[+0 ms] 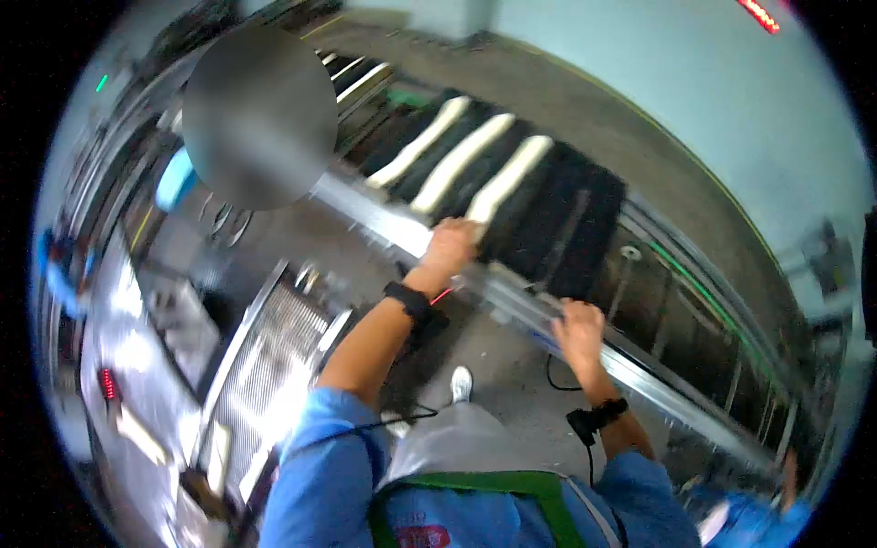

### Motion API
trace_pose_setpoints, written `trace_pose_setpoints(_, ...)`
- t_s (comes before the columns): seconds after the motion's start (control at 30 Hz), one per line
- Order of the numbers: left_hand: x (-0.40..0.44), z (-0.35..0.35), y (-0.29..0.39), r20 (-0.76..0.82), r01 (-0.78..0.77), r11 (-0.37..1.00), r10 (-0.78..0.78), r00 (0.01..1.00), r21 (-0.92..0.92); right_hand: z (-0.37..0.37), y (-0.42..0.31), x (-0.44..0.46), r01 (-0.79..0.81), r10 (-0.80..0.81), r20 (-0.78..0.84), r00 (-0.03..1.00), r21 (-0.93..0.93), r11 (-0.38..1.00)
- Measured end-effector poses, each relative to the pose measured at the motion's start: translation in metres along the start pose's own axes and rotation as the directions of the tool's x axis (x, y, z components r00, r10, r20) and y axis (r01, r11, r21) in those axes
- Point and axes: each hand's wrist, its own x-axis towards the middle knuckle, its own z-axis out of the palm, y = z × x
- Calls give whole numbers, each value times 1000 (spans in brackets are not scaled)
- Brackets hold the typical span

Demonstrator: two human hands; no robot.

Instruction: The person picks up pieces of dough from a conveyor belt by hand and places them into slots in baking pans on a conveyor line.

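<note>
Left hand (449, 245): at near end of rightmost cream strip (509, 180), on black mat (541, 224); grip indeterminable. Right hand (579, 331): at metal rail (660, 384), grip likewise. Risk: uneven pull could skew the strip.

1. On my feed, a pale blue-green wall (658, 64) fills the upper right.
2. I see a red sign (759, 15) glowing at top right.
3. Below the wall, grey floor (585, 119) shows.
4. Glare whitens a metal surface (128, 340), lower left.

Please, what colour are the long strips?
The strips are creamy white, best seen in the head view.
</note>
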Motion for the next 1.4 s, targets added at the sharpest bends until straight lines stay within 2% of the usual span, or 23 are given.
trace_pose_setpoints(0.13, -107, -53, 21, -227, 18, 999, -26, 974, -36, -4, 30, -5, -157, 179, 248, 952, -108, 982)
trace_pose_setpoints(0.2, -186, -64, -13, -368, 214, 977, -190, 910, 26, 5, 53, -16, -146, 185, 154, 971, -232, 962)
trace_pose_setpoints(0.23, -236, -79, -24, -358, 429, 900, -377, 855, 76, -15, 41, -11, -259, 261, 230, 937, -41, 965)
trace_pose_setpoints(0.3, -359, -72, -85, -534, 782, 559, -587, 609, 278, -2, 62, -31, -70, 104, 117, 988, -266, 961)
trace_pose_setpoints(0.33, -396, -112, -66, -460, 872, 446, -829, 319, -200, -5, 57, -29, -50, 84, 121, 989, -261, 964)
trace_pose_setpoints(0.37, -457, -113, -79, -577, 926, 317, -725, 377, 206, -15, 54, -29, -97, 140, 161, 977, -248, 964)
trace_pose_setpoints(0.4, -515, -121, -101, -681, 948, 293, -670, 294, 121, -16, 34, -12, -123, 185, 227, 956, -262, 957)
trace_pose_setpoints(0.47, -593, -126, -98, -688, 967, 15, -700, 191, 253, -10, 48, -14, -144, 189, 143, 972, -276, 950)
trace_pose_setpoints(0.5, -629, -138, -91, -297, 929, -14, -949, 104, 369, -12, 50, -10, -110, 153, 168, 974, -240, 964)
trace_pose_setpoints(0.53, -676, -121, -99, -343, 949, 84, -920, 191, 302, -17, 48, -11, -90, 131, 189, 973, -209, 974)
trace_pose_setpoints(0.57, -666, -135, -87, -266, 940, -109, -964, -20, 325, -21, 45, -10, -75, 106, 197, 975, -157, 985)
trace_pose_setpoints(0.63, -671, -142, -103, -174, 907, -65, -985, 9, 415, -26, 42, -4, -62, 74, 179, 981, -67, 996)
trace_pose_setpoints(0.67, -687, -136, -121, -117, 839, 149, -963, 244, 524, -27, 44, -4, -57, 60, 153, 986, -27, 998)
trace_pose_setpoints(0.7, -657, -153, -115, -35, 860, 124, -986, 162, 495, -23, 46, -4, -118, 142, 214, 966, -123, 985)
trace_pose_setpoints(0.73, -691, -147, -133, -13, 814, 427, -883, 469, 393, -17, 47, -3, -172, 225, 263, 938, -210, 963)
trace_pose_setpoints(0.77, -667, -160, -126, 66, 860, 324, -943, 326, 394, -17, 48, -7, -98, 145, 195, 970, -231, 968)
trace_pose_setpoints(0.8, -666, -170, -124, 41, 887, 378, -924, 381, 264, -18, 45, -11, -23, 61, 137, 989, -260, 965)
trace_pose_setpoints(0.83, -659, -179, -124, 93, 940, 308, -942, 324, -147, -19, 39, -11, -54, 87, 126, 988, -243, 968)
trace_pose_setpoints(0.87, -571, -213, -68, 94, 802, 360, -886, 454, -477, -21, 34, -8, -78, 106, 114, 988, -228, 971)
trace_pose_setpoints(0.9, -539, -229, -57, 177, 859, 218, -927, 330, -464, -22, 31, -5, -120, 146, 95, 985, -238, 964)
trace_pose_setpoints(0.97, -476, -241, -32, 105, 690, 265, -889, 445, -674, -27, 31, 0, -119, 130, 167, 977, -75, 990)
trace_pose_setpoints(1.17, -259, -234, 21, -70, 407, 473, -714, 696, -781, -37, 32, -3, -122, 126, 142, 982, -37, 992)
trace_pose_setpoints(1.4, -17, -182, 98, 1, 136, 415, -309, 951, -900, -43, 37, -3, -137, 130, 201, 971, 23, 990)
